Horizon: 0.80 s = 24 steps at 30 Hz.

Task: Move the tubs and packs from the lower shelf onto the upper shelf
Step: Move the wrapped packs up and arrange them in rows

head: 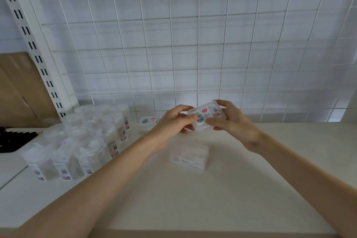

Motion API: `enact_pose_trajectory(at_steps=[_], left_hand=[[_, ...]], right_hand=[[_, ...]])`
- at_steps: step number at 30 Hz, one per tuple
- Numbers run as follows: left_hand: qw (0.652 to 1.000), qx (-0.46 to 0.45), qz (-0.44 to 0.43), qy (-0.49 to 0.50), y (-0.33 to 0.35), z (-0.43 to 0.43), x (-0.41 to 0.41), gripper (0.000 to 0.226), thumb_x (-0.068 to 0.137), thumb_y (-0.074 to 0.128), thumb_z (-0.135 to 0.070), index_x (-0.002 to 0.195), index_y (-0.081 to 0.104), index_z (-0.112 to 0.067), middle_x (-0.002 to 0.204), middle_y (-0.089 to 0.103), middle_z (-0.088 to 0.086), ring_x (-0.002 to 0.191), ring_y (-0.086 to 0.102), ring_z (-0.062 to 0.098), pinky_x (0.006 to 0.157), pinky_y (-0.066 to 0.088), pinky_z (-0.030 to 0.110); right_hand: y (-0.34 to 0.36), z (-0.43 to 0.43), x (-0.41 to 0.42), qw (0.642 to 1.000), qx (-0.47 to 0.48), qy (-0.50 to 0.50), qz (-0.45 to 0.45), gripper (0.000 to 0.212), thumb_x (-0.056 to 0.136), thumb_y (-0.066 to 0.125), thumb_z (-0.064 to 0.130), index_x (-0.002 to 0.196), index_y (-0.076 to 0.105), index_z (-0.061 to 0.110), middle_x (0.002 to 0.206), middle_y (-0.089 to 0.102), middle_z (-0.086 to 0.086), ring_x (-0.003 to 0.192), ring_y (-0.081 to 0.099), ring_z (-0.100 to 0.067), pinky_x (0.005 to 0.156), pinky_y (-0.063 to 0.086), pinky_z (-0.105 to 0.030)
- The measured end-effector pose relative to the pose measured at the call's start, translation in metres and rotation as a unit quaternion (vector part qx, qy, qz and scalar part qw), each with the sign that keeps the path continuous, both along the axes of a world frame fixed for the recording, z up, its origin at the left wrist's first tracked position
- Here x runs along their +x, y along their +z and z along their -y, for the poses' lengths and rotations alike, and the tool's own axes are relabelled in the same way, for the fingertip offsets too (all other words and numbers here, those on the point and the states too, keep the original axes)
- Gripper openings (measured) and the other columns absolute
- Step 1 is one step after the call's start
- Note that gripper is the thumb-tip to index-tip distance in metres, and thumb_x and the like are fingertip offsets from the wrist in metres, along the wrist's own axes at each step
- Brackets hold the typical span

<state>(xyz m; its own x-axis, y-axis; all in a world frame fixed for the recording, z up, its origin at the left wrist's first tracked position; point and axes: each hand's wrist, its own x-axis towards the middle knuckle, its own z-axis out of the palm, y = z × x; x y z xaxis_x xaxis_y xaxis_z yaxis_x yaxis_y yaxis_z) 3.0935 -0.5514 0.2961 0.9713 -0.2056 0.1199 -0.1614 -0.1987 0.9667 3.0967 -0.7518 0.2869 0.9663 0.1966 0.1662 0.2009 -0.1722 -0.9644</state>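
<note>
So both hands, left hand (174, 121) and right hand (229, 120), are pinching a labelled clear pack (207, 117) mid-frame over the shelf (251, 170), probably placing it; next, set it flat beside the clear box (190, 157).

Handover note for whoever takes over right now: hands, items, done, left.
Left hand: grips the left end of a small labelled box.
Right hand: grips its right end. The box is in the air above the shelf, presumably the upper one.
On that shelf: a cluster of clear tubs at left, a flat pack by the wire grid, and a clear pack below the hands.
Left: set the box down. The lower shelf is out of view, so what remains there cannot be told.
</note>
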Motion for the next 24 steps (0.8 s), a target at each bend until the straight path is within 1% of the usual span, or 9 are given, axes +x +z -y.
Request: enact_pose_trajectory(at_steps=[2, 4, 7, 9, 13, 15, 17, 20, 24], left_hand=[[1.0, -0.001, -0.001, 0.007, 0.0, -0.002, 0.002, 0.025, 0.096, 0.06, -0.018, 0.12, 0.064, -0.015, 0.099, 0.073, 0.004, 0.079, 0.065, 0.012, 0.073, 0.048, 0.028], [1.0, -0.007, -0.002, 0.007, -0.001, -0.003, 0.004, 0.022, 0.098, 0.058, -0.018, 0.117, 0.066, -0.015, 0.093, 0.072, -0.002, 0.076, 0.064, 0.01, 0.072, 0.047, 0.028], [1.0, -0.025, -0.004, 0.007, 0.0, -0.003, 0.004, 0.019, 0.098, 0.056, -0.02, 0.109, 0.07, -0.016, 0.086, 0.072, -0.005, 0.071, 0.062, 0.008, 0.07, 0.045, 0.027], [0.999, 0.006, 0.019, 0.038, 0.0, -0.003, 0.004, 0.021, 0.099, 0.053, -0.026, 0.105, 0.071, -0.017, 0.089, 0.073, -0.004, 0.074, 0.064, 0.008, 0.073, 0.045, 0.027], [0.976, 0.137, 0.125, 0.111, -0.008, -0.012, 0.01, 0.023, 0.099, 0.051, -0.032, 0.108, 0.071, -0.025, 0.103, 0.07, -0.012, 0.096, 0.064, 0.003, 0.084, 0.044, 0.024], [0.933, 0.281, 0.198, 0.11, -0.016, -0.018, 0.011, 0.024, 0.099, 0.052, -0.027, 0.113, 0.07, -0.024, 0.115, 0.066, -0.012, 0.108, 0.058, 0.007, 0.092, 0.041, 0.025], [0.891, 0.373, 0.239, 0.097, -0.023, -0.02, 0.013, 0.025, 0.097, 0.053, -0.022, 0.115, 0.07, -0.023, 0.122, 0.064, -0.01, 0.114, 0.055, 0.014, 0.098, 0.039, 0.03], [0.889, 0.39, 0.226, 0.084, -0.027, -0.019, 0.013, 0.027, 0.097, 0.051, -0.021, 0.12, 0.067, -0.023, 0.128, 0.063, -0.008, 0.122, 0.052, 0.016, 0.105, 0.039, 0.037], [0.885, 0.409, 0.211, 0.076, -0.026, -0.02, 0.013, 0.029, 0.099, 0.05, -0.025, 0.125, 0.063, -0.025, 0.133, 0.058, -0.008, 0.126, 0.047, 0.016, 0.105, 0.036, 0.033]], right_hand=[[0.001, 0.001, -0.003, 0.99, -0.104, -0.032, 0.093, 0.073, 0.074, 0.084, 0.024, 0.135, 0.044, 0.031, 0.119, 0.057, 0.011, 0.106, 0.059, -0.002, 0.084, 0.05, -0.017], [0.002, 0.003, -0.004, 0.967, -0.175, -0.046, 0.178, 0.072, 0.068, 0.089, 0.026, 0.128, 0.05, 0.036, 0.119, 0.055, 0.019, 0.107, 0.052, 0.009, 0.085, 0.046, -0.012], [0.005, 0.005, -0.005, 0.948, -0.218, -0.067, 0.22, 0.064, 0.064, 0.09, 0.034, 0.117, 0.054, 0.042, 0.111, 0.057, 0.026, 0.101, 0.047, 0.018, 0.084, 0.04, -0.006], [0.006, 0.009, -0.003, 0.942, -0.241, -0.095, 0.212, 0.063, 0.061, 0.089, 0.046, 0.115, 0.057, 0.044, 0.105, 0.056, 0.027, 0.099, 0.046, 0.018, 0.079, 0.034, 0.0], [0.0, 0.02, 0.007, 0.934, -0.274, -0.15, 0.176, 0.063, 0.062, 0.085, 0.056, 0.117, 0.059, 0.038, 0.106, 0.059, 0.012, 0.094, 0.051, 0.001, 0.072, 0.035, -0.01], [-0.005, 0.026, 0.009, 0.928, -0.302, -0.161, 0.146, 0.065, 0.063, 0.084, 0.056, 0.119, 0.058, 0.036, 0.109, 0.058, 0.007, 0.09, 0.05, -0.001, 0.07, 0.037, -0.016], [-0.011, 0.031, 0.011, 0.922, -0.332, -0.156, 0.126, 0.067, 0.065, 0.083, 0.055, 0.123, 0.057, 0.034, 0.112, 0.057, 0.006, 0.092, 0.051, -0.006, 0.074, 0.039, -0.022], [-0.019, 0.032, 0.015, 0.926, -0.334, -0.142, 0.099, 0.065, 0.072, 0.08, 0.051, 0.128, 0.054, 0.031, 0.118, 0.057, 0.004, 0.098, 0.052, -0.009, 0.077, 0.04, -0.025], [-0.024, 0.025, 0.017, 0.917, -0.372, -0.11, 0.097, 0.063, 0.077, 0.076, 0.049, 0.131, 0.051, 0.029, 0.126, 0.052, 0.008, 0.109, 0.053, -0.012, 0.091, 0.046, -0.032]])
